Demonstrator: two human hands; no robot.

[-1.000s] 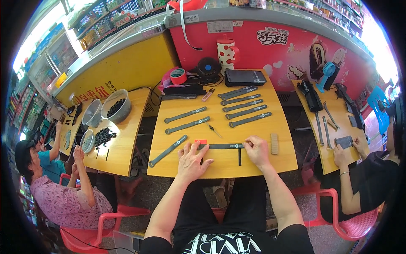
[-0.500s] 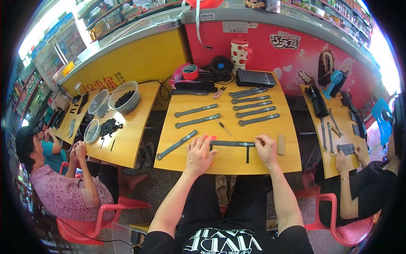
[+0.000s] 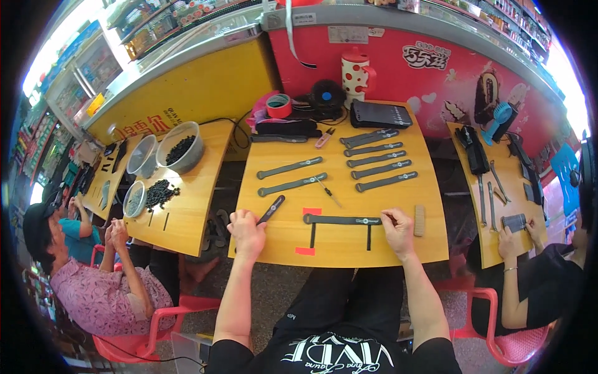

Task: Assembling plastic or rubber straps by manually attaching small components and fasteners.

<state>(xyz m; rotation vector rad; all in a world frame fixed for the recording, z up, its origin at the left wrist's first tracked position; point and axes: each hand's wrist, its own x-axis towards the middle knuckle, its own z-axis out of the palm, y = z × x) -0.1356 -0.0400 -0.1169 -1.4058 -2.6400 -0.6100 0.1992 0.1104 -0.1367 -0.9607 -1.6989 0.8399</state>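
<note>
A dark grey strap (image 3: pixel 339 219) with one rounded end lies crosswise near the table's front, over two black tape strips. At its right end, the fingertips of my right hand (image 3: pixel 397 233) are closed on the strap's tip. To the left, my left hand (image 3: pixel 246 234) has curled fingers over the lower end of another grey strap (image 3: pixel 272 209), whose upper part slants out past the knuckles. Red tape pieces (image 3: pixel 305 251) mark the table by the left strip. More grey straps lie beyond: two at left (image 3: pixel 289 167) and several in a column at right (image 3: pixel 381 167).
A thin pointed tool (image 3: pixel 330 192) lies mid-table; a brown block (image 3: pixel 419 220) sits at right. Farther back are pink nippers (image 3: pixel 324 138), red-rimmed tape (image 3: pixel 278 106) and a dotted cup (image 3: pixel 355 75). People work at side tables; the left table holds plastic bowls (image 3: pixel 180 163) of black pieces.
My left hand has left the middle strap and moved left onto the slanted strap, which now stands steeper. The right hand stays at the middle strap's end. The red tape has come into view.
</note>
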